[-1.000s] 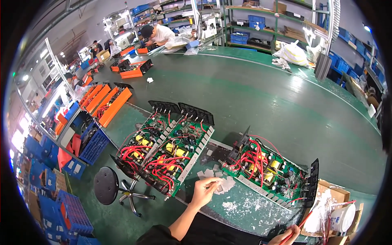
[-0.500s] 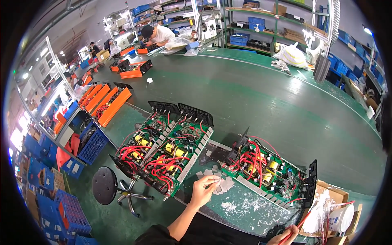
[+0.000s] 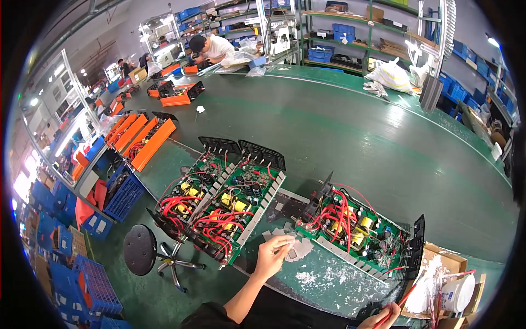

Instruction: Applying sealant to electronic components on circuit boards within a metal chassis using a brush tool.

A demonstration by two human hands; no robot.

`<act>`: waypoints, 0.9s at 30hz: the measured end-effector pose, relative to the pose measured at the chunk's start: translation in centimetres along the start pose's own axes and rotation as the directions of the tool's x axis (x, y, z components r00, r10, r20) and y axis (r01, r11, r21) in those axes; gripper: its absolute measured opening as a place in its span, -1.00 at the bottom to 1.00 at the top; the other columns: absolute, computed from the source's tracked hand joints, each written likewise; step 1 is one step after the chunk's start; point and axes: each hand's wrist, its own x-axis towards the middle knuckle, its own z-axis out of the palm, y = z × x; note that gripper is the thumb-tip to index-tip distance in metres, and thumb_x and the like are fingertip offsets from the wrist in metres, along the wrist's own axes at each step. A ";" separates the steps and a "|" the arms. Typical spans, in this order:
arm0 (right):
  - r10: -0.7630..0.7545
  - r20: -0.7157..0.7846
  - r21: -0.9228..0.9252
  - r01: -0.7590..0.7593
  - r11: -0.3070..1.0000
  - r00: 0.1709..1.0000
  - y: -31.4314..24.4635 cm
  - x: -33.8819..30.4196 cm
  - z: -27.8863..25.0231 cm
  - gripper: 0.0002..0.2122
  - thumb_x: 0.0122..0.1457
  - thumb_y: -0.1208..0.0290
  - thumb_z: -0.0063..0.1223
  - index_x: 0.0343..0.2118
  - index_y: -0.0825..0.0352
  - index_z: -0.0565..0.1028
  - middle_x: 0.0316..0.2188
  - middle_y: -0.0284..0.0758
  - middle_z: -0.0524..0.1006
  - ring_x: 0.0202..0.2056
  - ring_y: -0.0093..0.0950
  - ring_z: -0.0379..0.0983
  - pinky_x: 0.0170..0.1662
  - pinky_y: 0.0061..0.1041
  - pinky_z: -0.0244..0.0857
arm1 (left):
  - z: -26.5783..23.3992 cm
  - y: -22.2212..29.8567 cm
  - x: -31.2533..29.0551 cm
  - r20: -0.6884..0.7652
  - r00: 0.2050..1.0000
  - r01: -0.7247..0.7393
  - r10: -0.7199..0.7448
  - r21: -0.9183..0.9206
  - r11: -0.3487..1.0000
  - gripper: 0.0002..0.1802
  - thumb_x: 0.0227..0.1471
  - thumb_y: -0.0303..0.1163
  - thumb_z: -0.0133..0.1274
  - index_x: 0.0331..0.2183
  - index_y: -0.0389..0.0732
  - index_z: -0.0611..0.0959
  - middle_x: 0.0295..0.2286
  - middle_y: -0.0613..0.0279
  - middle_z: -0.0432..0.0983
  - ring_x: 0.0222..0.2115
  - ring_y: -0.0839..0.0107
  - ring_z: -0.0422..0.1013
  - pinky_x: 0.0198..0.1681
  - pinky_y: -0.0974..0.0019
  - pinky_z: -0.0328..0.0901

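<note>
Grey pads | loose pile on tabletop, beside left hand | probably light, thin, bendable; best held by edges | left: pinched, contents unclear | right hand: grips red stick

The thin grey squares look matt and papery; the red stick appears smooth. The green bench top is smooth and glossy under the lights — but rough where flaky white residue crusts it. A dull metal strip contrasts with red wires in shiny plastic sheathing. The stool legs gleam like polished metal, the box is matt cardboard, and the tub looks like smooth white plastic.
</note>
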 end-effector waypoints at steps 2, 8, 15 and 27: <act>0.405 -0.202 -0.134 -0.435 0.891 0.892 1.4 0.3 -1.9 -0.74 0.30 0.22 -0.35 -0.09 0.17 0.36 -0.26 -0.19 0.48 -0.31 -0.22 0.51 -0.44 -0.35 0.43 | -0.1 -0.6 0.1 0.009 1.000 -0.022 0.022 0.000 1.000 -0.80 0.07 -0.58 0.02 -0.21 -0.39 0.54 -0.31 0.10 0.59 -0.35 0.55 0.49 -0.35 0.56 0.34; 0.082 -0.107 0.067 -0.075 0.995 0.991 -4.3 0.6 3.2 -0.79 0.29 0.35 -0.27 -0.17 0.33 0.39 -0.42 -0.30 0.42 -0.48 -0.47 0.31 -0.41 -0.57 0.30 | -0.4 -0.2 -0.1 0.022 0.999 0.036 -0.037 0.038 0.999 -0.83 0.08 -0.57 0.01 -0.24 -0.41 0.55 -0.30 0.08 0.59 -0.33 0.53 0.49 -0.35 0.52 0.37; -0.389 -0.141 -0.438 0.294 0.849 0.911 -14.0 3.2 12.4 -0.80 0.27 0.40 -0.19 -0.26 0.42 0.42 -0.44 -0.29 0.42 -0.46 -0.52 0.28 -0.33 -0.56 0.25 | -0.8 -1.6 -0.2 0.019 0.999 0.025 -0.026 0.043 0.999 -0.83 0.10 -0.50 0.02 -0.26 -0.37 0.60 -0.33 0.17 0.60 -0.36 0.57 0.49 -0.31 0.50 0.36; -0.398 0.040 -0.250 0.395 0.884 0.917 -8.1 2.1 7.6 -0.67 0.31 0.23 -0.34 -0.11 0.34 0.41 -0.21 -0.11 0.48 -0.14 -0.14 0.41 -0.10 -0.18 0.30 | -0.6 -0.6 -0.1 0.040 0.999 0.029 -0.030 0.043 0.999 -0.88 0.09 -0.57 0.01 -0.28 -0.37 0.55 -0.38 0.10 0.60 -0.37 0.48 0.52 -0.37 0.50 0.34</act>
